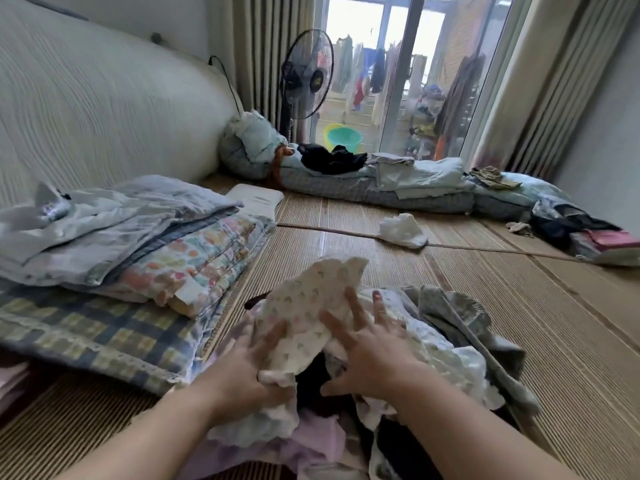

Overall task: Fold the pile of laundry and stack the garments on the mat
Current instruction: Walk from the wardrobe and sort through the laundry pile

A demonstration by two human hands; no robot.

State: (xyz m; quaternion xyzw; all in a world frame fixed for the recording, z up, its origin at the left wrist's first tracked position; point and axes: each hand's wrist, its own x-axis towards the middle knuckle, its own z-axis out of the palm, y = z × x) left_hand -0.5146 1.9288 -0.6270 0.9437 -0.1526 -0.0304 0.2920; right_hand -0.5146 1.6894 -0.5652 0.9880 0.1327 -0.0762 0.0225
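Standing fan (306,76) beside curtained balcony door (360,46).

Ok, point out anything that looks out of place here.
A crumpled white cloth lies alone on the mat, apart from the pile. A black garment sits unfolded on the folded bedding beyond.

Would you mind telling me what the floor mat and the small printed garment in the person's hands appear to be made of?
The mat looks like woven bamboo or rush, matte tan, judging by its fine parallel ribs. The printed garment looks like soft, matte cotton, perhaps crinkled gauze, since it bunches limply with a puckered surface.
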